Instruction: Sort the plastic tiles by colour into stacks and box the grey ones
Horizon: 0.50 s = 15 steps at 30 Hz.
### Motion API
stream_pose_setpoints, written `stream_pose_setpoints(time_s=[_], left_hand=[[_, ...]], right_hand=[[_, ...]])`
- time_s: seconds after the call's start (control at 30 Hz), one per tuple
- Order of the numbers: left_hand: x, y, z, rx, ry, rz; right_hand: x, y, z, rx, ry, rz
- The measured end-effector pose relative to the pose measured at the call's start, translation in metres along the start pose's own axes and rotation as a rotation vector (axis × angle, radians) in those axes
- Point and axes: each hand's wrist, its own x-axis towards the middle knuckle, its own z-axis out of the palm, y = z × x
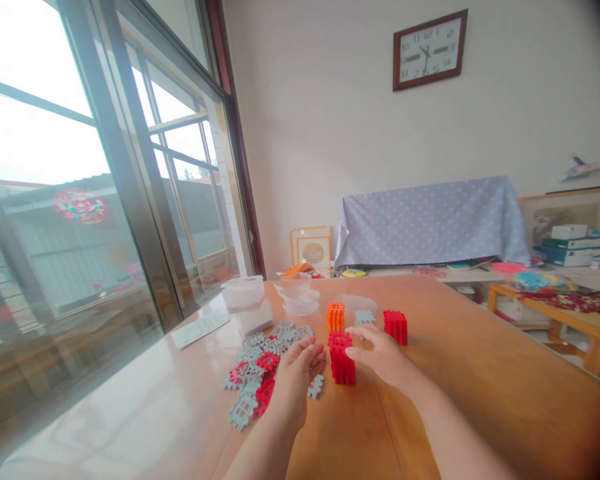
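Note:
A red stack of square interlocking plastic tiles (343,363) stands on the wooden table in front of me. My right hand (383,357) is at its right side with thumb and forefinger apart, close to the top tile; whether they touch it I cannot tell. My left hand (297,373) is held to the left of the stack, fingers stretched out and slightly bent, with nothing visible in it. Beside and partly behind this hand lies a loose pile of grey and red tiles (253,363). One grey tile (316,387) lies between the left hand and the stack.
Behind stand an orange tile stack (336,317), a grey stack (365,317) and another red stack (396,327). Clear plastic containers (297,297), white boxes (245,293) and a paper sheet (200,330) are at the far left of the table (455,393). A window lines the left side.

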Motion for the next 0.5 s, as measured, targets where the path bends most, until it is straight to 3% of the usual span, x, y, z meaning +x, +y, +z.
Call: stream_pose_setpoints(time_s=[0.5], left_hand=[[0.003, -0.015, -0.004, 0.037, -0.097, 0.014]], right_hand=[[-0.001, 0.008, -0.001, -0.050, -0.058, 0.070]])
